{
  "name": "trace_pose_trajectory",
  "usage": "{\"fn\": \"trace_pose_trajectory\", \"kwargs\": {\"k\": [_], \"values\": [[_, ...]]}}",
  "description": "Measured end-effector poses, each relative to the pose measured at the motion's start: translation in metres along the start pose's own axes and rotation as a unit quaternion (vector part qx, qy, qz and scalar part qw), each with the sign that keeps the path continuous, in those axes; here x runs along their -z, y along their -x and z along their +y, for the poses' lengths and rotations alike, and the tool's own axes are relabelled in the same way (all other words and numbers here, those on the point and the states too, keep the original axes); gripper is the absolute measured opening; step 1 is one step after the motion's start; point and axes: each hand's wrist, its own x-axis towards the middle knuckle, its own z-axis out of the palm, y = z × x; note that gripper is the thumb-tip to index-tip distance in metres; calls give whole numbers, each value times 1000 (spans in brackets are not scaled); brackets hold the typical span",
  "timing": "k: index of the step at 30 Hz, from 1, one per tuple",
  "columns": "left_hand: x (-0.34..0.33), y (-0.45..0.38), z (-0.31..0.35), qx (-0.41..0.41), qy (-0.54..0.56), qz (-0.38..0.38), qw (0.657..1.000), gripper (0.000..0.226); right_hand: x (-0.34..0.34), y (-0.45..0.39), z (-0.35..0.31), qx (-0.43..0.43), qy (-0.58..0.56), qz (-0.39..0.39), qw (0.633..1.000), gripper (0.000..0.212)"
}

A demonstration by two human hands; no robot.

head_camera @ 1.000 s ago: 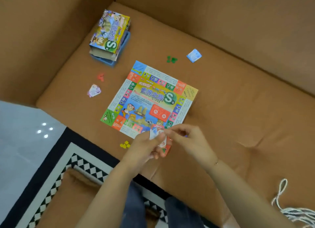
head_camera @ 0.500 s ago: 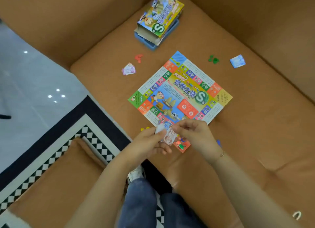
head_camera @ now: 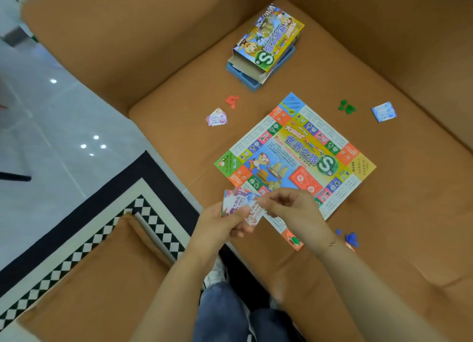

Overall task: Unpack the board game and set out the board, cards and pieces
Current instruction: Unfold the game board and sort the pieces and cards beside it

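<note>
Meanwhile game box (head_camera: 268, 38) atop blue tray (head_camera: 252, 82), contents hidden.

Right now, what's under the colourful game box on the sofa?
A blue plastic tray sits under the colourful cardboard game box, poking out at its near edge on the brown sofa seat. The box covers most of the tray, so its contents are hidden.

A colourful square paper game board (head_camera: 294, 157) lies flat and unfolded on the tan sofa seat. The illustrated cardboard game box (head_camera: 268, 41) rests on its blue tray behind it. Small red pieces (head_camera: 232, 101), green pieces (head_camera: 346, 106) and blue pieces (head_camera: 351, 238) sit around the board, beside a pink note stack (head_camera: 217, 117) and a blue note stack (head_camera: 384, 112). A fanned bundle of paper money notes (head_camera: 240, 206) is held near the board's front edge.
</note>
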Motion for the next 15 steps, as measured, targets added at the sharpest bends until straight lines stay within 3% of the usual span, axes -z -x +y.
{"fn": "trace_pose_trajectory", "kwargs": {"k": [10,15], "values": [[59,-21,8,-15,16,84,996,9,-36,-57,5,36,71,13,997,12],[80,-35,9,31,19,67,997,7,-67,-93,17,83,259,-10,962,12]]}}
